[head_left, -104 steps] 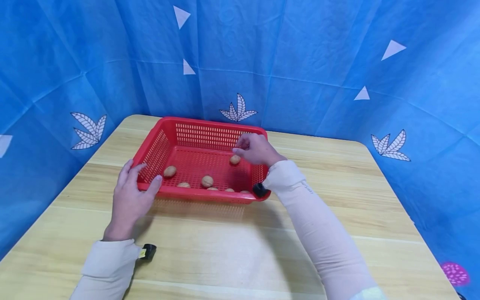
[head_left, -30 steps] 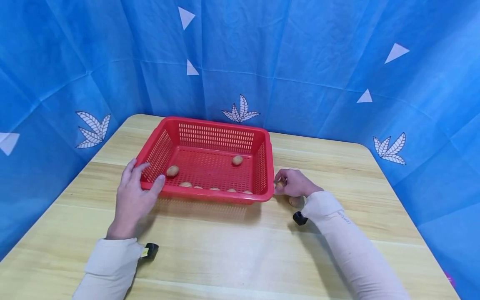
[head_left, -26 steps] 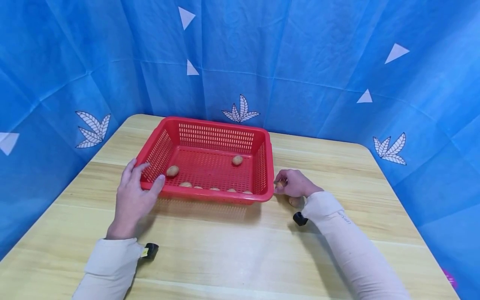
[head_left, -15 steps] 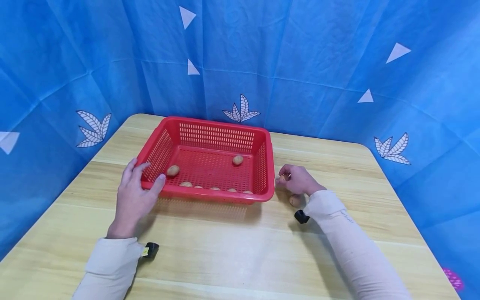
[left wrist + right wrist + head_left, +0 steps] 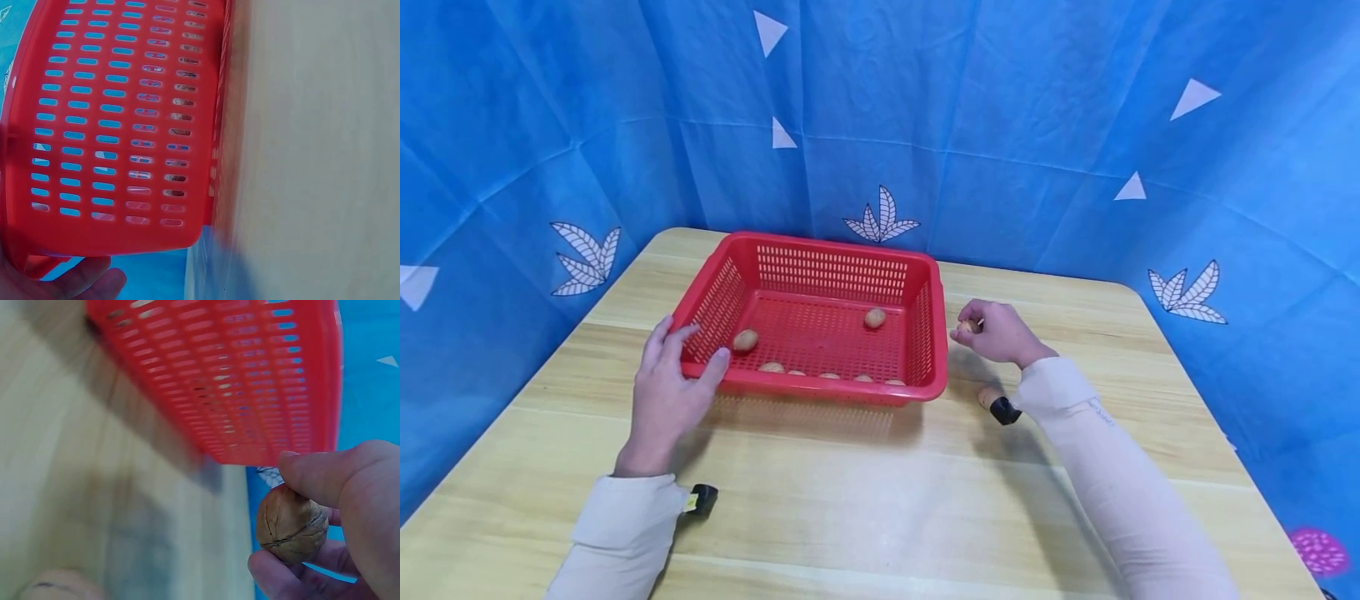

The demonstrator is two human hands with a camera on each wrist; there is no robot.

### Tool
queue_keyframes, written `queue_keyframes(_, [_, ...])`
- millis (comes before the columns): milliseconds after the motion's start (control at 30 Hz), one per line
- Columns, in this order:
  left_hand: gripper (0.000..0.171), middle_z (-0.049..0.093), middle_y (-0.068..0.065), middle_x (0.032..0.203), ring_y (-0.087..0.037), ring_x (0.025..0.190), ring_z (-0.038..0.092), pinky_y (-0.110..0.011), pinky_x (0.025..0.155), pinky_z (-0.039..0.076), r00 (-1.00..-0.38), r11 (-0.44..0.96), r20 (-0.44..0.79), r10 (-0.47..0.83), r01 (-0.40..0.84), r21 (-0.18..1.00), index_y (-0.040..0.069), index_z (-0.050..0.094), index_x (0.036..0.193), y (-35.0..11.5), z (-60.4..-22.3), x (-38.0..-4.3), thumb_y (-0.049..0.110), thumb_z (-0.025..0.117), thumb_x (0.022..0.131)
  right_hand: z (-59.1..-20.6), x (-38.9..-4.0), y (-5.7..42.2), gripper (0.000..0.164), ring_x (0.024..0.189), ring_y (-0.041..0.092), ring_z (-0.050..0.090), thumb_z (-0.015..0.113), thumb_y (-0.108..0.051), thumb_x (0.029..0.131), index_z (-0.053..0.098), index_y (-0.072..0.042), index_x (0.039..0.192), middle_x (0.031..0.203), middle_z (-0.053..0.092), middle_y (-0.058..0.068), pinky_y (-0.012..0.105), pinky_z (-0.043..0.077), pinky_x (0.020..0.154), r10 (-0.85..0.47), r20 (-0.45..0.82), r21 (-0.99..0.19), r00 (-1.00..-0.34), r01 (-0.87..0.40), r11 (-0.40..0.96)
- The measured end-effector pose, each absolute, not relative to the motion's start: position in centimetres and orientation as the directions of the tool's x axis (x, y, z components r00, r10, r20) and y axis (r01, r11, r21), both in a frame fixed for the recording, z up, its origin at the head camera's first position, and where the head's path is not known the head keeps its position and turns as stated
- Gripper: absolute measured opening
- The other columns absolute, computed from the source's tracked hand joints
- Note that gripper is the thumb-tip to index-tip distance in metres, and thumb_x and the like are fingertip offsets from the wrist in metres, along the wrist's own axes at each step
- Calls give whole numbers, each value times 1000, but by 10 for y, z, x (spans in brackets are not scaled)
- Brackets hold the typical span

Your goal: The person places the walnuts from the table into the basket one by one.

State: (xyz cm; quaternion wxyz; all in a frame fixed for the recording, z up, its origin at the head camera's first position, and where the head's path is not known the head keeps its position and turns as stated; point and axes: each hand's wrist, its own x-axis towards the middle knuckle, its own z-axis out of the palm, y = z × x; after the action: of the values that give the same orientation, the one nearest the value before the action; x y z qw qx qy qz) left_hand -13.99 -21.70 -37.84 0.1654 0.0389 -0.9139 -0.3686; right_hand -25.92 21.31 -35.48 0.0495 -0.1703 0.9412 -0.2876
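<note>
A walnut (image 5: 291, 524) is pinched between thumb and fingers of my right hand (image 5: 1000, 333), just outside the right wall of a red plastic basket (image 5: 820, 385). Below that hand, a second walnut (image 5: 987, 395) lies on the table, partly covered by the black wrist camera. My left hand (image 5: 666, 400) rests at the basket's near left corner, its fingers spread over the rim and its thumb (image 5: 718, 365) on the front edge. Inside the basket, one walnut (image 5: 745, 341) sits at left and another walnut (image 5: 875, 317) at back right. Several more line the front wall, mostly hidden by it.
The pale wooden table (image 5: 850, 500) carries the basket toward its far side. Behind it hangs a blue curtain (image 5: 1037, 125) with white triangles and leaf prints, close to the table's back edge.
From inside the basket, my right hand has moved out to its right side, taken a walnut there and lifted it slightly away from me. My left hand keeps its place on the corner.
</note>
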Motion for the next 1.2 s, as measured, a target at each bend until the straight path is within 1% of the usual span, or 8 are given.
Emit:
queue_keyframes(333, [66, 15, -19, 157, -47, 135, 26, -69, 86, 44, -942, 725, 273, -194, 50, 687, -1, 40, 143, -216, -376, -139, 32, 64, 91, -323, -267, 202, 24, 75, 23, 58, 70, -22, 89, 64, -2, 102, 82, 59, 8, 33, 51, 66, -335, 59, -551, -940, -311, 775])
queue_keyframes(600, [65, 16, -18, 157, -47, 135, 26, -69, 87, 44, -940, 726, 276, -198, 48, 686, -1, 40, 142, -216, -376, -139, 33, 63, 92, -300, -269, 185, 30, 79, 24, 56, 72, -27, 88, 65, -6, 107, 84, 57, 9, 32, 49, 62, -316, 51, -555, -948, -290, 780])
queue_keyframes(767, [67, 15, -18, 157, -46, 136, 26, -68, 85, 45, -941, 728, 271, -201, 42, 685, -1, 39, 143, -217, -376, -138, 31, 65, 91, -292, -272, 170, 25, 80, 24, 57, 73, -27, 87, 65, -8, 102, 86, 59, 8, 32, 52, 62, -321, 49, -573, -946, -290, 766])
queue_keyframes(900, [66, 16, -18, 157, -47, 135, 27, -68, 85, 45, -940, 727, 274, -202, 44, 685, -1, 39, 143, -217, -377, -138, 30, 66, 90, -287, -274, 158, 24, 81, 24, 58, 72, -26, 88, 65, -7, 101, 86, 60, 8, 32, 53, 64, -341, 55, -583, -938, -308, 752])
queue_keyframes(1033, [65, 18, -19, 156, -47, 134, 28, -69, 87, 44, -936, 730, 287, -202, 52, 682, -2, 41, 141, -217, -377, -140, 30, 65, 91, -284, -277, 146, 24, 83, 23, 56, 71, -27, 89, 65, -7, 102, 87, 60, 8, 32, 51, 66, -356, 49, -589, -933, -315, 744])
queue_keyframes(1200, [65, 19, -20, 155, -48, 134, 28, -69, 88, 43, -934, 734, 295, -200, 57, 677, -3, 41, 141, -217, -377, -140, 31, 65, 90, -282, -281, 132, 29, 87, 23, 55, 71, -30, 89, 64, -8, 106, 92, 61, 7, 33, 51, 71, -359, 33, -579, -933, -311, 754])
